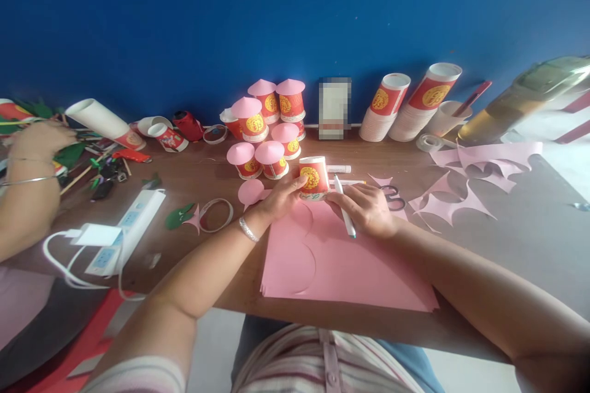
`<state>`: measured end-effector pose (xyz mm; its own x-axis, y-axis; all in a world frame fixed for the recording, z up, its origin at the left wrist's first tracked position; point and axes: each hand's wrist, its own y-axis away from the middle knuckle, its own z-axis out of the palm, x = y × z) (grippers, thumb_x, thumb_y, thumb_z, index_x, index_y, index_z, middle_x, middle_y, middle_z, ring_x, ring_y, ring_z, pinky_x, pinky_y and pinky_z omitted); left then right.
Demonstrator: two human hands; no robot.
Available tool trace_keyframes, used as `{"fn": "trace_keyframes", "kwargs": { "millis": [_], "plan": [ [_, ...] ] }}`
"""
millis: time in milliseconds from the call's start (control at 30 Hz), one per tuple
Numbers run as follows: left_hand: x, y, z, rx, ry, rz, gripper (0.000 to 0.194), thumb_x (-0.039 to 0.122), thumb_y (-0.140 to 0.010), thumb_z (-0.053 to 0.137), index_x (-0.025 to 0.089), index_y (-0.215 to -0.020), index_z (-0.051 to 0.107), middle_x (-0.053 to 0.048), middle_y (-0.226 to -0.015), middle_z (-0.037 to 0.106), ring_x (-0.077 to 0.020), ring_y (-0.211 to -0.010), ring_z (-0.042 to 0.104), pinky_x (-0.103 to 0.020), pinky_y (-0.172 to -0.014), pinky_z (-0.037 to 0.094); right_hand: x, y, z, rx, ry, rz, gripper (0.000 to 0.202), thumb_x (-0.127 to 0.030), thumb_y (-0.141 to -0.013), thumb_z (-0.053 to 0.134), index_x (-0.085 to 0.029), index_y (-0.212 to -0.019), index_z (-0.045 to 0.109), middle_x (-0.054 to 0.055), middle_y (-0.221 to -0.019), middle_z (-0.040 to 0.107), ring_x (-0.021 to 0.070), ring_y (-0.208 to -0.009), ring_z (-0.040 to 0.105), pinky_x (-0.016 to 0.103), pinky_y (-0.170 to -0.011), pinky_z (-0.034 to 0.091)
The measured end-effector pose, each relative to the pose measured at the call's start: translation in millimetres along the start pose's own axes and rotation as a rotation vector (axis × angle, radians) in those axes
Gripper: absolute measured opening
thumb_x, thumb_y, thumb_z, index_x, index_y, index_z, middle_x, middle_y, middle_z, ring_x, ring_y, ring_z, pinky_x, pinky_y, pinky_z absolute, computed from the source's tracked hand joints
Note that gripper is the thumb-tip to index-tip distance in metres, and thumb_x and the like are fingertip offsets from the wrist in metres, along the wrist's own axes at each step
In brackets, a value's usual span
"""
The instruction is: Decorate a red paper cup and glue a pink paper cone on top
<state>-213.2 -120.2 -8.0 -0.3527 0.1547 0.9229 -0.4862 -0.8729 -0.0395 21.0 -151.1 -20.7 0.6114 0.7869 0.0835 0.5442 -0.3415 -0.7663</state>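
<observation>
My left hand point(286, 196) grips a red and white paper cup point(314, 179) with a yellow round emblem and greenish marks along its lower band. Between the fingers of my right hand point(369, 207) is a white marker point(345, 206), its teal end pointing down toward me. The right fingertips meet the cup's lower right side. Beneath both hands lies a stack of pink paper point(350, 264) with curved cut lines at its left. Just beyond the cup are a marker cap or short pen point(338, 169) and dark-handled scissors point(394, 198).
Several cups with pink cone roofs point(246, 113) stand behind. Stacked paper cups point(380, 107) lean against the blue wall. Pink paper scraps point(454, 202) and a large bottle point(525, 98) are at right. A power strip point(133, 227) and another person's hand point(39, 138) are at left.
</observation>
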Motion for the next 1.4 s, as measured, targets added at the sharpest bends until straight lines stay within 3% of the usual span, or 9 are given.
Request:
{"fn": "trace_keyframes", "kwargs": {
  "millis": [200,333,467,600,800,1133,1400],
  "plan": [
    [0.4,1.8,0.7,-0.026,-0.008,-0.026,0.049,0.055,-0.091,0.080,0.018,-0.122,0.077,-0.011,-0.123,0.078,-0.0329,-0.135,0.064,-0.046,-0.120,0.045,-0.9,-0.6,0.3,-0.003,-0.014,-0.014,0.014,-0.010,-0.102,0.062,-0.023,-0.107,0.067,-0.005,-0.071,0.060,0.0104,-0.059,0.052,0.026,-0.060,0.042],
    [0.6,2.0,-1.4,-0.056,-0.094,-0.005,0.047,0.050,-0.094,0.078,0.019,-0.128,0.074,-0.010,-0.125,0.077,-0.0322,-0.134,0.064,-0.045,-0.118,0.046,-2.5,-2.3,1.1,0.017,-0.061,-0.014,0.021,-0.005,-0.100,0.060,-0.021,-0.112,0.067,-0.005,-0.071,0.059,0.0110,-0.059,0.051,0.027,-0.060,0.040],
    [2.1,0.7,-0.9,-0.044,-0.125,-0.006,0.040,0.040,-0.088,0.084,0.017,-0.119,0.076,-0.011,-0.120,0.078,-0.0325,-0.128,0.067,-0.042,-0.109,0.052,-2.0,-1.2,2.6,0.015,-0.120,-0.012,0.020,-0.007,-0.101,0.061,-0.022,-0.113,0.068,-0.004,-0.074,0.062,0.0119,-0.061,0.054,0.027,-0.060,0.042],
    [0.2,-1.3,-3.4,-0.008,0.006,-0.031,0.029,0.038,-0.086,0.082,0.017,-0.105,0.077,-0.010,-0.108,0.079,-0.0318,-0.116,0.073,-0.044,-0.104,0.056,0.4,3.0,4.1,0.031,-0.186,0.115,0.019,-0.023,-0.107,0.062,-0.025,-0.124,0.069,-0.002,-0.077,0.066,0.0128,-0.059,0.058,0.027,-0.056,0.042],
    [-3.9,-2.7,-10.1,-0.011,0.110,-0.076,0.031,0.036,-0.084,0.079,0.018,-0.110,0.077,-0.009,-0.106,0.080,-0.0313,-0.111,0.075,-0.044,-0.102,0.056,7.0,2.3,7.3,0.071,-0.345,0.367,0.019,-0.028,-0.110,0.056,-0.026,-0.124,0.069,0.001,-0.086,0.071,0.0169,-0.072,0.068,0.028,-0.066,0.053],
    [1.7,-2.3,-6.6,-0.019,0.089,-0.125,0.041,0.039,-0.083,0.080,0.018,-0.118,0.075,-0.010,-0.110,0.079,-0.0286,-0.104,0.073,-0.038,-0.090,0.056,11.1,1.9,14.0,-0.002,-0.438,0.501,0.016,-0.038,-0.108,0.062,-0.026,-0.113,0.073,0.001,-0.081,0.069,0.0179,-0.071,0.067,0.030,-0.068,0.054],
    [-1.6,-4.1,-8.2,-0.036,0.114,-0.123,0.042,0.040,-0.080,0.086,0.018,-0.114,0.075,-0.009,-0.105,0.077,-0.0267,-0.099,0.073,-0.037,-0.086,0.055,17.4,1.8,10.0,-0.022,-0.530,0.603,0.038,-0.056,-0.110,0.055,-0.025,-0.121,0.074,0.003,-0.083,0.071,0.0209,-0.076,0.070,0.035,-0.074,0.058]
  ]
}}
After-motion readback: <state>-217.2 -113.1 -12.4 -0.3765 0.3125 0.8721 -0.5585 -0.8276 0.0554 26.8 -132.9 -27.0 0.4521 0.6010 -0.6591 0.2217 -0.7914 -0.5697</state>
